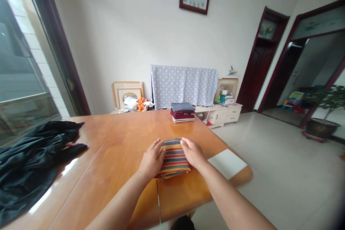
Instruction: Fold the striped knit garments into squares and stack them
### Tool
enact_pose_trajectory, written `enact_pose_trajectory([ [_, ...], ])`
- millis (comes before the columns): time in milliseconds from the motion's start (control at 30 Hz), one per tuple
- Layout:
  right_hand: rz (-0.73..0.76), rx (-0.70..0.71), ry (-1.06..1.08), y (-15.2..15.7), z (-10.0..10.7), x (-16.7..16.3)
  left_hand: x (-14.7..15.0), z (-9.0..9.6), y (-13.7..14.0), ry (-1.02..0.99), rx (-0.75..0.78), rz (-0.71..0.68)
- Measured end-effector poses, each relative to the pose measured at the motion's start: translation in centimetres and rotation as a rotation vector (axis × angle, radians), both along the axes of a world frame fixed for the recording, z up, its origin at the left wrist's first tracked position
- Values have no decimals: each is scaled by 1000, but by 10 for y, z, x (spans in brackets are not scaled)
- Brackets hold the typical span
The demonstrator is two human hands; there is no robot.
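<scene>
Through the head camera I have both bare hands at a folded cloth of yellow, grey and red stripes point(175, 159), a neat, roughly rectangular bundle lying flat on the glossy orange-brown wooden table point(121, 133), near its close edge. My left hand point(152, 160) is mostly open, its fingers stretched forward along the bundle's left side and its thumb lying against the striped top. My right hand point(193, 152) reaches in from the other side, fingers loosely bent, with the fingertips on the far right corner; their undersides are hidden, so I cannot tell whether they pinch the fabric or merely rest on it. The near end of the bundle shows several layers, slightly uneven. Beyond it, well apart and near the table's far edge, I see a tidy stack of folded clothes point(182, 112), blue-grey on top, dark red in the middle, white-and-dark striped at the bottom. Right of my right hand, a flat white rectangular sheet point(228, 164) lies near the table's rounded corner, partly behind my forearm. Far to the left, a loose heap of shiny black clothing point(29, 161) spreads over the tabletop. Past the table, a pale blue cloth with white dots point(184, 86) drapes over something I cannot make out.
</scene>
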State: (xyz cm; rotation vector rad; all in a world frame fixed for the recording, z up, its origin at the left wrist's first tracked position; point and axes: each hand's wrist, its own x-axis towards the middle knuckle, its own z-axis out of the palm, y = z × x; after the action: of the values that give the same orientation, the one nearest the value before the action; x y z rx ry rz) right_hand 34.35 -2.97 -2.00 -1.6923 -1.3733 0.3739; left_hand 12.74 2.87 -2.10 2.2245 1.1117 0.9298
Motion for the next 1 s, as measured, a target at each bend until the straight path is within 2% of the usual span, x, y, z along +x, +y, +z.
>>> enact_pose_trajectory([
  [67, 83, -23, -20, 0, -4, -7, 9, 1, -9, 41, 12, -68],
  [133, 135, -111, -48, 0, -12, -12, 15, -3, -16, 144, 3, -105],
  [233, 151, -271, -111, 1, -25, -15, 19, -12, -21, 317, -40, -83],
  [300, 134, -319, -154, 0, -31, -15, 20, -16, -23, 392, -50, -56],
  [500, 111, -297, -236, -2, -37, -17, 20, -10, -24, 507, -18, -49],
  [700, 110, -284, -269, -4, -35, -19, 17, -2, -23, 624, 71, -110],
  [1000, 95, -250, -267, -5, -35, -21, 18, -12, -11, 620, 10, -50],
])
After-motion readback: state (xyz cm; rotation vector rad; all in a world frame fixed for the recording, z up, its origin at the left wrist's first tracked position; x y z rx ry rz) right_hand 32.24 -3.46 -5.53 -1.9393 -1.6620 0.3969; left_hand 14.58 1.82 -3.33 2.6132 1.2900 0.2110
